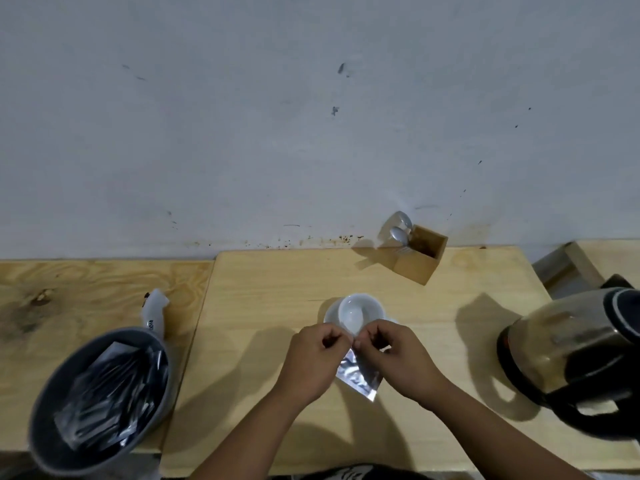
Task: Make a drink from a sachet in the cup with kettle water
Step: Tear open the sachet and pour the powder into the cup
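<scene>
1. The desk (277, 282), pale wood, is being used as the work surface; everything for the task is being carried on it, against a grey wall.
2. The kettle (575, 355) is being left standing at the right edge of the desk, well apart from both hands and untouched. No water is judged to have been poured yet.
3. A grey bowl (45, 403) of further foil sachets is being kept at the left, near the desk's front edge.
4. A wooden box (420, 256) with spoons is being kept at the back by the wall; stirring is not yet begun.
5. The left hand (311, 362) and the right hand (401, 358) are being held close together just in front of the cup, both closed in a pinch on the top edge of the sachet.
6. The cup (360, 311), white, is being left on its saucer just beyond the knuckles; its inside appears empty and dry.
7. The sachet (358, 377), silver foil, is being held hanging below the fingertips, between the two wrists, above the desk. Whether it is already torn cannot be told.
8. Progress: early. Remaining, by judgement: opening, emptying into the cup, pouring, stirring.
</scene>
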